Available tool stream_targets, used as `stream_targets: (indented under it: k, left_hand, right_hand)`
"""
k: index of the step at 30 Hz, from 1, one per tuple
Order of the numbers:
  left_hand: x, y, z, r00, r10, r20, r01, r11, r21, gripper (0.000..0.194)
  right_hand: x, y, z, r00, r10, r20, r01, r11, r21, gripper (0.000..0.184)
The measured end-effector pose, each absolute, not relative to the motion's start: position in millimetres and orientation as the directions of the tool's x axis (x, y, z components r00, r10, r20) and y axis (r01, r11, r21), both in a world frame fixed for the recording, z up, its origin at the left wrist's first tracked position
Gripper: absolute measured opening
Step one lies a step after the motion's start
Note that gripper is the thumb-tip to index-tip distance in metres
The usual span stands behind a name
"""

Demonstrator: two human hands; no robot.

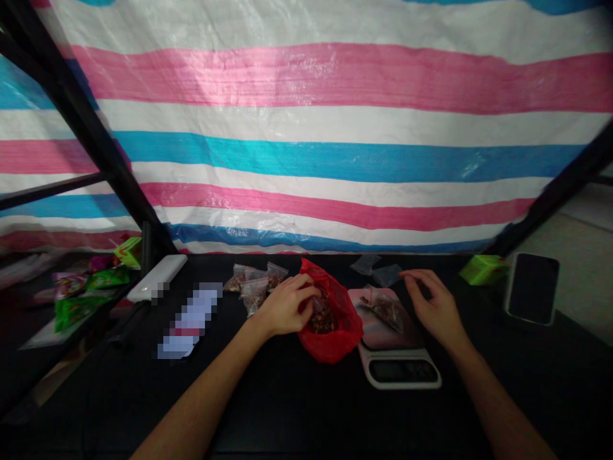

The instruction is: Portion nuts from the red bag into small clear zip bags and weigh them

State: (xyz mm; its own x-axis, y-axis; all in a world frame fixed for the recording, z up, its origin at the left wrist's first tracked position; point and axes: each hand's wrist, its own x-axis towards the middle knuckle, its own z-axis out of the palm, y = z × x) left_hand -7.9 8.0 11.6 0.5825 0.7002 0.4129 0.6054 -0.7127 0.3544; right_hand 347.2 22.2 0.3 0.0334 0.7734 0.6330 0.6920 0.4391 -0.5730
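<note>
My left hand (288, 305) reaches over the rim of a crinkled red plastic bag (342, 332), its curled fingers inside the mouth. Small brown pieces (323, 317) fill the bag's bottom; whatever is between those fingertips is hidden. On the right, my right hand (435, 308) has thumb and forefinger together at the edge of a small clear plastic bag (387, 275). Between the hands stands a kitchen scale (405, 377) with a dark display. A clear bag of brown pieces (383, 308) lies on its plate.
Several filled clear bags (253, 291) sit behind my left hand. Another small clear bag (364, 264) lies at the back. A phone with a blurred screen (191, 322), white power bank-like block (158, 278), green box (483, 269) and upright dark-screened device (532, 289) stand around; snack packets (76, 310) lie left.
</note>
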Motion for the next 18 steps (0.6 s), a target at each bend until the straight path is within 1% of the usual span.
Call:
stream_targets:
  k: [4,8,13,18]
  left_hand:
    - [-6,9,10,0.544,0.687,0.482,0.602,-0.72,0.347,0.026]
    - [-7,11,10,0.501,0.69,0.523,0.627,-0.706,0.331,0.024]
    - [-10,13,8,0.461,0.695,0.552,0.643,-0.69,0.332,0.026]
    - [-11,13,6,0.467,0.69,0.553,0.636,-0.697,0.333,0.028]
  right_hand:
    - [338,14,6,-0.068,0.797,0.601,0.671,0.482,-0.563,0.022]
    - [336,10,7,-0.191,0.823,0.535,0.666,0.509,-0.545,0.023]
    - [333,6,5,-0.282,0.855,0.436,0.673,0.5,-0.545,0.03]
    - [330,1,7,-0.297,0.871,0.391,0.697,0.478,-0.535,0.042]
